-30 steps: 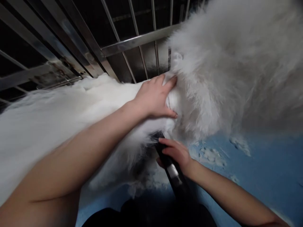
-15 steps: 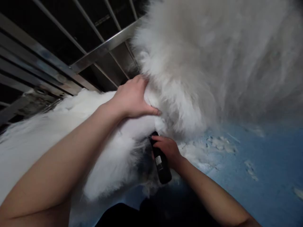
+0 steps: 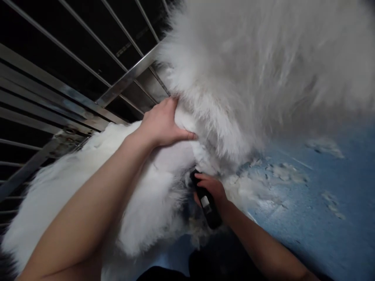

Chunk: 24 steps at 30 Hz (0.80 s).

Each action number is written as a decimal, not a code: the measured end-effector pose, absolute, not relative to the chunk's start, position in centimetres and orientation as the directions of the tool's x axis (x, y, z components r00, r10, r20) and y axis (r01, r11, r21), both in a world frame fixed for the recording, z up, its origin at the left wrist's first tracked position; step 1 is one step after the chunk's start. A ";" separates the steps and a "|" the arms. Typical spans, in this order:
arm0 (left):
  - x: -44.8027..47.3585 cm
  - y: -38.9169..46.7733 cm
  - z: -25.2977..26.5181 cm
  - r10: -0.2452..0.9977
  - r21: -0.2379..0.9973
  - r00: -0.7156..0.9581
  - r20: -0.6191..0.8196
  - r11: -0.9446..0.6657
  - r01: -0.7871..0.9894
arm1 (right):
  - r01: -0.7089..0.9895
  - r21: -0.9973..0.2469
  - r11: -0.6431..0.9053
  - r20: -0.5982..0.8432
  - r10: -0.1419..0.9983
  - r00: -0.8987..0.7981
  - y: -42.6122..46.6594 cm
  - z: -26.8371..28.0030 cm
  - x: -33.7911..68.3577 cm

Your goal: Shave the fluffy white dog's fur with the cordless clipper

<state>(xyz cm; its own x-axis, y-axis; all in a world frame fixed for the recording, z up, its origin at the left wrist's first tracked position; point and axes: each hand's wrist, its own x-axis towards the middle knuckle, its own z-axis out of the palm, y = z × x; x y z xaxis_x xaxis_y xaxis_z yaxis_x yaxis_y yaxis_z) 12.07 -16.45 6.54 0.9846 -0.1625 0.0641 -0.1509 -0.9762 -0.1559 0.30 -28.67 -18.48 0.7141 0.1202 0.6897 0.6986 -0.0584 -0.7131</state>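
The black handheld tool [image 3: 207,205], gripped in the right hand [image 3: 216,191], has its tip at the fur on the near side of the white-furred animal [image 3: 149,210], while the left hand [image 3: 162,124] lies on top of the animal with its thumb spread wide. Beneath the animal and to its right runs a blue floor [image 3: 348,199], strewn with pale loose tufts [image 3: 287,172]. Beyond the animal stand metal bars [image 3: 129,80], with dark space behind them.
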 end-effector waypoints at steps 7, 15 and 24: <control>12.5 -16.9 6.0 -0.202 -0.209 0.974 0.106 -0.962 -0.177 | 0.753 -0.616 -0.232 0.746 0.134 0.652 -31.2 -16.5 2.0; 13.1 -16.1 4.1 -0.311 -0.210 0.920 0.237 -0.941 -0.264 | 0.788 -0.555 -0.267 0.782 0.155 0.604 -31.1 -15.4 1.5; 2.9 -14.6 0.4 -0.842 -0.535 0.517 0.155 -0.511 -0.673 | 0.719 -0.662 -0.209 0.738 -0.017 0.675 -30.4 -16.9 -1.1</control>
